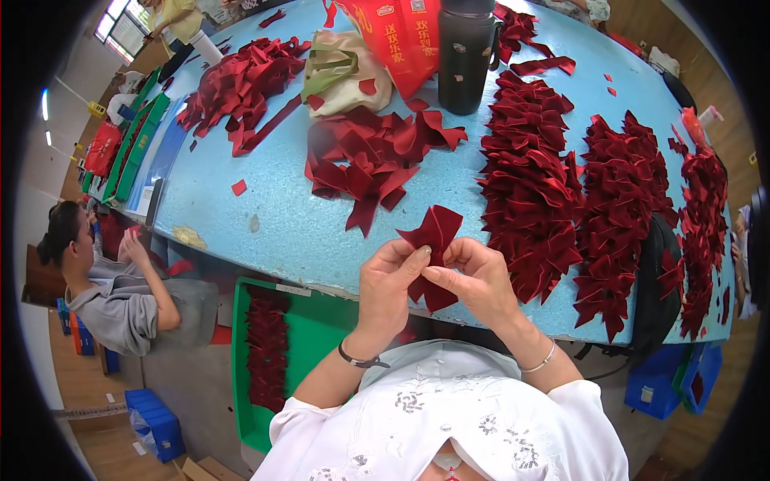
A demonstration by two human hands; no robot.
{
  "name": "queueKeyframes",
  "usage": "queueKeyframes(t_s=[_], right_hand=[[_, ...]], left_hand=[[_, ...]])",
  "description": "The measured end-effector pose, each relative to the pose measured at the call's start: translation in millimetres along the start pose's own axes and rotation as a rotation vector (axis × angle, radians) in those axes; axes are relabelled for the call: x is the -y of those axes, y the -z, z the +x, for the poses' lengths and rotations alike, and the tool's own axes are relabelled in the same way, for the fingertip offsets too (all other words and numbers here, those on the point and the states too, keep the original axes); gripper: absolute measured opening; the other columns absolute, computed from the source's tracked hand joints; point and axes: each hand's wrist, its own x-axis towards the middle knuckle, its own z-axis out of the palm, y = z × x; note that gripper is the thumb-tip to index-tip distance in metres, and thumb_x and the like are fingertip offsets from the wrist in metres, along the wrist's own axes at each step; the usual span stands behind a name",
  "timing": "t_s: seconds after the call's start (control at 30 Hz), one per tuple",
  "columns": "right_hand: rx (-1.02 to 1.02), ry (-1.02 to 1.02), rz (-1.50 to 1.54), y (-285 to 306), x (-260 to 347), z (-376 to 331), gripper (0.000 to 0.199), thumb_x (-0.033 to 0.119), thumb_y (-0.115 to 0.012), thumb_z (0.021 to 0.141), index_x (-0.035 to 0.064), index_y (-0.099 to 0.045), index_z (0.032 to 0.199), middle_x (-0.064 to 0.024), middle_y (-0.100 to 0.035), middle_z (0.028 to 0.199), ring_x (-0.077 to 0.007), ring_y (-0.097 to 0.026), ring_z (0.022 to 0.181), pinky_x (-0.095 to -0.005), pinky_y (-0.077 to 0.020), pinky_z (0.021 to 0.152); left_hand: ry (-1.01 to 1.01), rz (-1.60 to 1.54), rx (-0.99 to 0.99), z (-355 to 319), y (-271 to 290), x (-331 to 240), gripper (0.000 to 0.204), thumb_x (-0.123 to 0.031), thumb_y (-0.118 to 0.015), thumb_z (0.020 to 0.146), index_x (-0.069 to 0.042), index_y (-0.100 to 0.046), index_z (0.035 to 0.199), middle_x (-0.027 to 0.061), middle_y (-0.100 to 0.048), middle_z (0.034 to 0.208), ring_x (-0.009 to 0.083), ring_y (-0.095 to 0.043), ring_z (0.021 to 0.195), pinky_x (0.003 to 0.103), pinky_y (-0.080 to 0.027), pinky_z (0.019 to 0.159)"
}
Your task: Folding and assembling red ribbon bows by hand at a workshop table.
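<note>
Pinched between both hands is a dark red velvet ribbon bow (435,228), its pointed ends spreading above and below the fingers. My left hand (393,280) grips its middle with thumb and fingertips. On the other side, my right hand (475,276) is closed on it too, thumb toward the left thumb. Just beyond lies a loose heap of cut red ribbon pieces (361,156) on the blue table (265,216). Dense rows of finished-looking red bows (529,184) stand close to my right hand, with another row (618,208) farther right.
A black bottle (464,60), a red bag (395,40) and a cream cloth bag (345,76) stand at the back. Left of my lap, a green tray (321,329) holds a row of bows. A co-worker (132,280) sits at left. A black bag (658,280) hangs at the right edge.
</note>
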Motion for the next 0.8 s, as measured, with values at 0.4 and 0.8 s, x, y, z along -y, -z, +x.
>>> queueKeyframes(t_s=[0.4, 0.8], right_hand=[[0.001, -0.164, 0.28, 3.1, -1.9, 3.1, 0.015, 0.009, -0.07, 0.082, -0.0035, -0.065, 0.088, -0.0028, -0.065, 0.076, -0.004, -0.054, 0.063, -0.0191, -0.0414, 0.053], [0.027, -0.075, 0.098, 2.0, -5.1, -1.4, 0.014, 0.01, -0.07, 0.08, -0.0027, -0.064, 0.082, -0.0007, -0.063, 0.07, -0.0034, -0.053, 0.061, -0.0188, -0.0397, 0.051]], left_hand=[[-0.138, -0.001, 0.002, -7.5, 9.0, 7.6, 0.011, -0.006, -0.062, 0.089, 0.002, -0.066, 0.096, 0.0057, -0.067, 0.091, 0.0093, -0.059, 0.084, 0.025, -0.046, 0.078], [-0.112, 0.198, 0.024, 1.6, 4.9, -11.5, 0.016, 0.002, -0.068, 0.082, 0.003, -0.06, 0.096, 0.009, -0.067, 0.09, 0.0107, -0.062, 0.081, 0.024, -0.05, 0.076]])
